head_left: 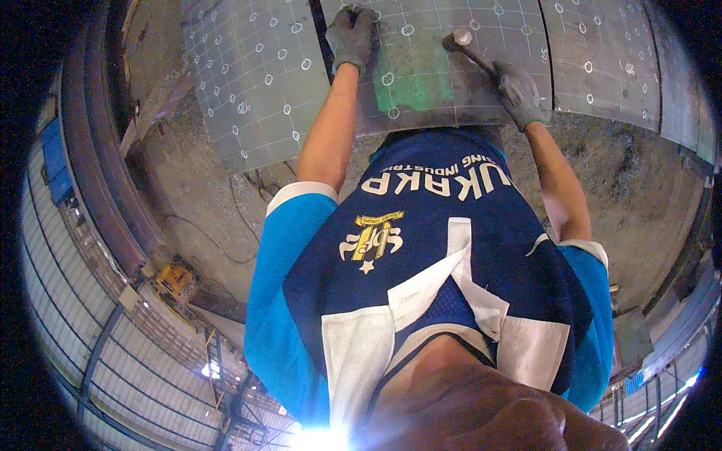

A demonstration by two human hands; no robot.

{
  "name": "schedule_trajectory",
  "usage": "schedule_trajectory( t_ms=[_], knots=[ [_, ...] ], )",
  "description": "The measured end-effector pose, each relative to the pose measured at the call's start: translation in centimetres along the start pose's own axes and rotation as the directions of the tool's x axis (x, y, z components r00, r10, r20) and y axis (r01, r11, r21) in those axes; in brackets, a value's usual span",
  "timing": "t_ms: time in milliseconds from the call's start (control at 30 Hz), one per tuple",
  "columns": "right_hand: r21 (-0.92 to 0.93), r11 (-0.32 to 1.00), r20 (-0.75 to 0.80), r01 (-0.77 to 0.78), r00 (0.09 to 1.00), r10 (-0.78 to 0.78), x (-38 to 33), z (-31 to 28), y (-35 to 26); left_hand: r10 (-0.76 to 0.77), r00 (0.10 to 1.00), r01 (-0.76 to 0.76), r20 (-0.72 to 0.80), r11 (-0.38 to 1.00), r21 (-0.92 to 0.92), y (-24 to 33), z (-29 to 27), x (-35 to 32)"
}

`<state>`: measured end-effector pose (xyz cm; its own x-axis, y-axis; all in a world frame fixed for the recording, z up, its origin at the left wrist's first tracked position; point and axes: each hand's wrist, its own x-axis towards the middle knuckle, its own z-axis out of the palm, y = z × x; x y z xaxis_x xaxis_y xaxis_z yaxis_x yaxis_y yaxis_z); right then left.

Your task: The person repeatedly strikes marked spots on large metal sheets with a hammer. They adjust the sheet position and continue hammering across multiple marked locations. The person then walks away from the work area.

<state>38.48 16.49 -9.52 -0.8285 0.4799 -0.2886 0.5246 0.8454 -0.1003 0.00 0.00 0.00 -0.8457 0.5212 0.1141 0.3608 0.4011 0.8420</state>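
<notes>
A steel plate [481, 15] with a chalked grid and small white circles lies in front of me, and a patch of green paint [414, 83] shows on it. My left hand [352, 37], in a grey glove, rests at the plate's left side with its fingers closed. What they pinch is dark and too hidden to name. My right hand [520, 96], gloved too, is wrapped round the handle of a hammer [456, 40]. The hammer's head, with a pale round face, is over the plate, to the right of my left hand.
More chalk-marked plates lie at the left [252, 83] and the right [602, 60], with dark gaps between. Long steel beams [94, 150] stand far left. A yellow machine [176, 279] and loose cables [214, 237] are on the dusty ground [624, 173].
</notes>
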Motion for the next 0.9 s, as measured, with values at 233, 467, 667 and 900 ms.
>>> schedule_trajectory(
  t_ms=[233, 467, 667, 900],
  knots=[
    [0.107, 0.993, 0.047, -0.048, 0.998, 0.043, -0.4, -1.0, -0.3, 0.125, 0.991, -0.119, -0.037, 0.982, 0.144, -0.8, 0.3, -0.8],
    [0.293, 0.947, -0.209, 0.131, 0.975, -0.071, -0.2, -6.8, -2.8, 0.061, 0.998, -0.053, -0.034, 0.978, 0.201, -0.3, -0.2, -0.7],
    [0.665, 0.746, -0.017, -0.033, 0.998, 0.059, 6.0, -17.4, -10.3, -0.142, 0.981, 0.161, 0.131, 0.976, -0.149, 1.5, -0.2, -1.7],
    [0.567, 0.743, -0.329, 0.355, 0.925, -0.19, 14.4, -21.3, -9.9, 0.068, 0.995, -0.081, 0.07, 0.976, 0.203, 0.2, 0.4, -1.5]
  ],
)
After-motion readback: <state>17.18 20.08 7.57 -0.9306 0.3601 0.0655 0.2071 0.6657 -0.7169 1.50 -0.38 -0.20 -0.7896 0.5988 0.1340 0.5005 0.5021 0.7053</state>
